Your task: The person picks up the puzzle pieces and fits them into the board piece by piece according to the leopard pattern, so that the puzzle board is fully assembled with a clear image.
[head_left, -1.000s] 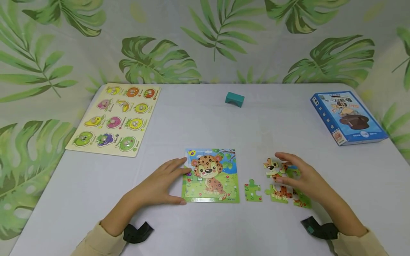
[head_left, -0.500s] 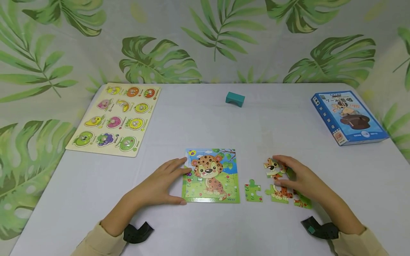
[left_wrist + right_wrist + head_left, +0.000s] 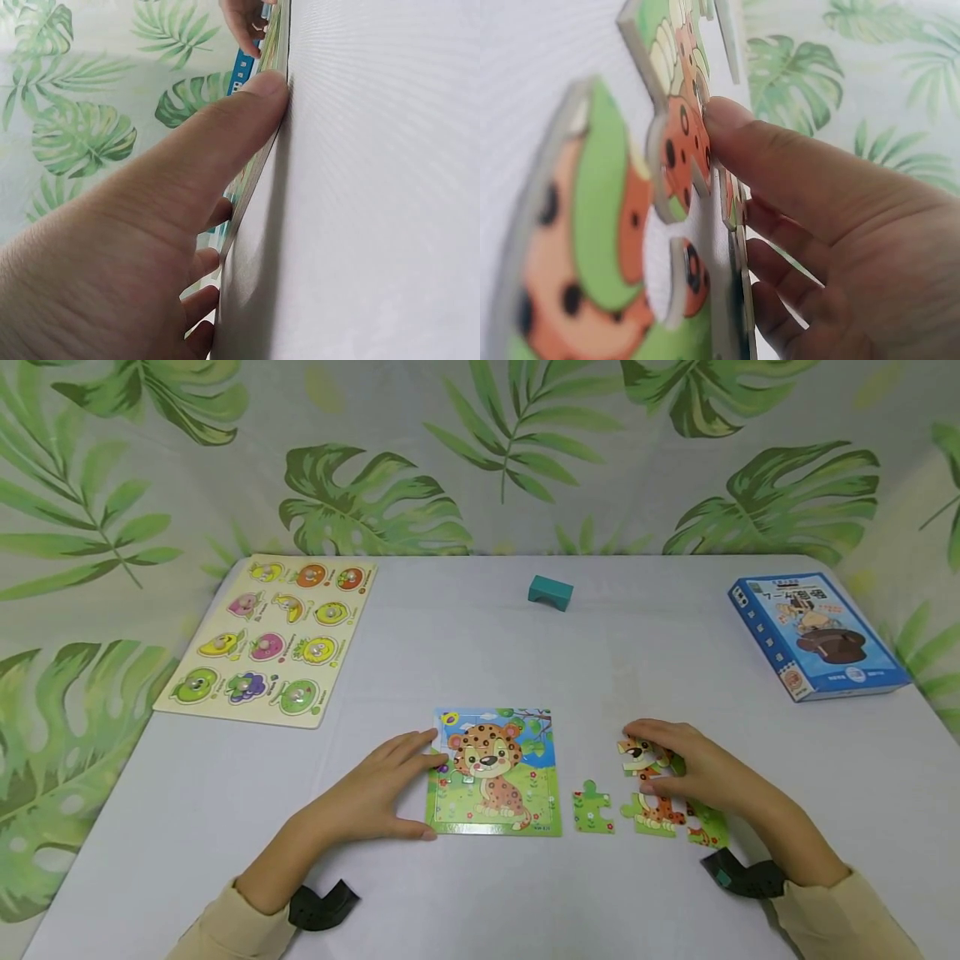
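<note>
My left hand rests at the left edge of a square leopard puzzle board, thumb at its near corner, fingers on its side. In the left wrist view the thumb lies along the board's edge. My right hand hovers over loose puzzle pieces, thumb and fingers apart around the leopard-face piece. A body piece lies below the thumb, and a green corner piece is partly hidden by the hand. In the right wrist view the thumb overlaps a spotted piece.
A green flowered piece lies between the board and the other pieces. A fruit peg board is at the far left, a teal bridge block at the back, and a blue box at the far right.
My right hand has moved slightly left, so its fingertips now cover the top of the leopard-face piece. The left hand and the board have stayed put.
</note>
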A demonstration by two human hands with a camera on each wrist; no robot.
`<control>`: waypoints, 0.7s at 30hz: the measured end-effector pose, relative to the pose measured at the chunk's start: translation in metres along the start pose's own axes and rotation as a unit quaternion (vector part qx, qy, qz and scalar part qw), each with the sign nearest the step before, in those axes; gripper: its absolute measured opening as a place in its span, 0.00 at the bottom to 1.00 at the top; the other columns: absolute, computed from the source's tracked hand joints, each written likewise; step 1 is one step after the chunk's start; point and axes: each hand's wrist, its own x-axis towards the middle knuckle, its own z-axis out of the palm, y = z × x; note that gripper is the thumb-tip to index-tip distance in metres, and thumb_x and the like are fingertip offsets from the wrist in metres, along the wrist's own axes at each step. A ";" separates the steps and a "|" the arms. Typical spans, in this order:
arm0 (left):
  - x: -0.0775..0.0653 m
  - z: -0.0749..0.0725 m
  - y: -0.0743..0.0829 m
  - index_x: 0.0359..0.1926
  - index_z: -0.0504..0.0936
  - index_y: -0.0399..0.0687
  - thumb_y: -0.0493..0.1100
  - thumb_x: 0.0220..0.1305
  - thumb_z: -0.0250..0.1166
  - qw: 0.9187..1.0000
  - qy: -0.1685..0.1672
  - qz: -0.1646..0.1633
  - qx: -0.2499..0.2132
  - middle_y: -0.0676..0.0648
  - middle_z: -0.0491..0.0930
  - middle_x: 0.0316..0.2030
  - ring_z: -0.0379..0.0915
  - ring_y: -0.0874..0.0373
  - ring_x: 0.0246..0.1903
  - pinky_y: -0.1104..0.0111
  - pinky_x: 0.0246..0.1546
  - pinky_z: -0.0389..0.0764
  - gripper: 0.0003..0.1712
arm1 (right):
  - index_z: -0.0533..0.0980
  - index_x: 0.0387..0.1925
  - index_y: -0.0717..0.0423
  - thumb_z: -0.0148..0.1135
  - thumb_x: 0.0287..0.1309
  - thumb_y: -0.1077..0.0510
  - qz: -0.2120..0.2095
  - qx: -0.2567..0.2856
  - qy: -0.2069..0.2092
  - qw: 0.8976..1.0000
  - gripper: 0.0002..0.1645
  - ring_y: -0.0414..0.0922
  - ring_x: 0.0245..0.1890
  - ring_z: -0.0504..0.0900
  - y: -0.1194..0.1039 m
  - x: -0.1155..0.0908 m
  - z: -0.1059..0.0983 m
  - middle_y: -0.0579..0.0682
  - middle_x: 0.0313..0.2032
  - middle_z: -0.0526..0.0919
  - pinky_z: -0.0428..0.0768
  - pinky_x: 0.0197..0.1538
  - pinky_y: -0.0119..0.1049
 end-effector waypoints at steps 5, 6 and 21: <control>0.000 0.000 0.001 0.63 0.63 0.54 0.70 0.40 0.64 1.000 -0.001 -0.001 0.000 0.49 0.45 0.68 0.41 0.50 0.65 0.56 0.61 0.50 0.50 | 0.68 0.57 0.57 0.69 0.43 0.48 -0.006 -0.012 0.014 1.000 0.39 0.60 0.58 0.58 -0.002 0.001 0.002 0.59 0.59 0.63 0.62 0.53 0.60; 0.000 0.000 0.001 0.63 0.63 0.54 0.70 0.40 0.65 1.000 -0.001 -0.001 -0.001 0.49 0.45 0.68 0.41 0.50 0.65 0.56 0.61 0.50 0.50 | 0.68 0.57 0.57 0.70 0.43 0.48 -0.008 -0.016 0.019 1.000 0.39 0.60 0.58 0.58 -0.003 0.001 0.002 0.59 0.59 0.64 0.62 0.53 0.60; 0.000 -0.001 0.001 0.63 0.63 0.54 0.70 0.40 0.65 1.000 0.000 -0.001 -0.005 0.49 0.46 0.68 0.41 0.50 0.65 0.55 0.61 0.50 0.50 | 0.68 0.57 0.62 0.71 0.42 0.57 -0.095 -0.007 0.097 0.991 0.38 0.51 0.55 0.60 -0.039 0.012 0.000 0.53 0.56 0.65 0.68 0.48 0.55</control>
